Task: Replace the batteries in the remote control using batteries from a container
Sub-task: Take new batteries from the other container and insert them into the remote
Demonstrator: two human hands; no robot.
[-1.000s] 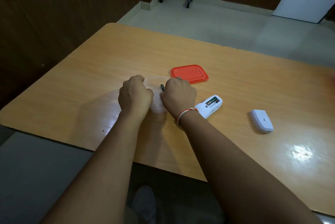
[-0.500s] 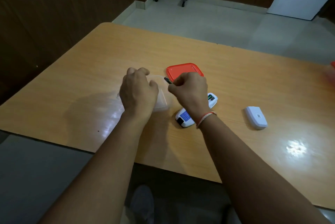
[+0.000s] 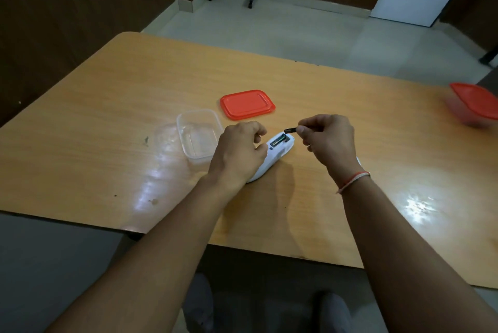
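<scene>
pinching a battery (image 3: 290,130) at thumb and fingertips, right hand (image 3: 327,141) hovers just above the remote (image 3: 277,151)'s open bay. left hand (image 3: 238,152) curls over the remote on the table (image 3: 107,117). container (image 3: 198,134) sits beside, lid (image 3: 246,104) behind.

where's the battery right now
In the head view the battery is pinched in the right hand, held just above the open compartment of the white remote, near the table's middle.
</scene>
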